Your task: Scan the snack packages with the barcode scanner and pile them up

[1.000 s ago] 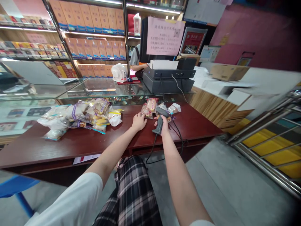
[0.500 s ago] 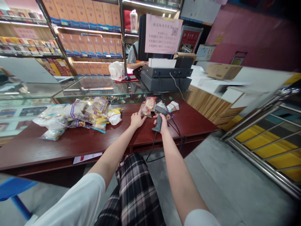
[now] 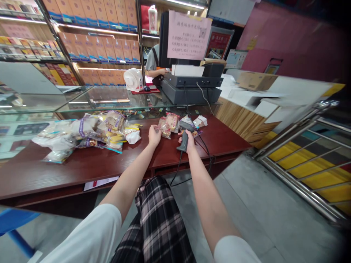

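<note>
My right hand (image 3: 189, 140) grips a dark grey barcode scanner (image 3: 183, 137) by its handle, its head over the table. A black cable hangs from it. To the left, my left hand (image 3: 155, 136) is closed, fingers curled at the near left edge of a clear plastic packet of bread (image 3: 165, 128) with red print. Another red-printed packet (image 3: 173, 121) lies just behind it. Beyond the scanner are a white-wrapped packet (image 3: 200, 121) and other packets partly hidden by it. A heap of bagged snacks (image 3: 90, 128) with purple, yellow and blue wrapping spreads over the table's left.
The dark red table (image 3: 131, 160) adjoins a glass counter (image 3: 98, 96). A cash register base (image 3: 189, 91) and a monitor with a pink notice (image 3: 189, 34) stand behind. A person (image 3: 153, 62) is behind the counter. A metal railing (image 3: 296, 131) runs at right; a blue stool (image 3: 19, 226) stands lower left.
My left hand has gone from spread fingers on the bread packet to a curled grip, drawing slightly left. The two red-printed packets now lie further apart. The scanner stays nearly in place.
</note>
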{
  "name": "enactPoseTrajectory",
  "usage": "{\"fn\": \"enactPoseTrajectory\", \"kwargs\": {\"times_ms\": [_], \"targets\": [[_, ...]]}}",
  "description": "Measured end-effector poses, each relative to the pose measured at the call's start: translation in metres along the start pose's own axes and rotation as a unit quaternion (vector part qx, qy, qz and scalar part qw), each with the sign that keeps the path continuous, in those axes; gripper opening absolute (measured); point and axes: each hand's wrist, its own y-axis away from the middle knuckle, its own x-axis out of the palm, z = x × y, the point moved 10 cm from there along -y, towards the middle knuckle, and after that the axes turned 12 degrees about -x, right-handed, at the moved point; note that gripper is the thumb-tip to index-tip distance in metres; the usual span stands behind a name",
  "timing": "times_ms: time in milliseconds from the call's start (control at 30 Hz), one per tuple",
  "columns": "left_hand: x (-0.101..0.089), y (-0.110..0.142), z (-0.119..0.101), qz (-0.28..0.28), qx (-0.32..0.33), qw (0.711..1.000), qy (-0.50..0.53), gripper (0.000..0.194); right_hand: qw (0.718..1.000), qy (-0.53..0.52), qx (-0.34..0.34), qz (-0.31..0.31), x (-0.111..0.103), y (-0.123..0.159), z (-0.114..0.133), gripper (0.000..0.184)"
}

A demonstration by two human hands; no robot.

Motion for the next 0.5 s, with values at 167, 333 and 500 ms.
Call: {"fn": "enactPoseTrajectory", "kwargs": {"times_ms": [167,333,500], "targets": [[-0.01,0.008,-0.021,-0.014,0.104,0.991,0.084,0.022,1.0,-0.012,0.004,-0.007,0.001,0.0,-0.002,0.029],[-0.017,0.006,-0.02,-0.052,0.118,0.979,0.157,0.048,1.0,-0.017,-0.006,0.0,0.003,0.0,0.0,0.029],[-0.007,-0.017,0.025,-0.061,-0.046,0.985,0.155,0.068,1.0,-0.005,-0.003,0.009,0.003,0.0,-0.001,0.032]]}}
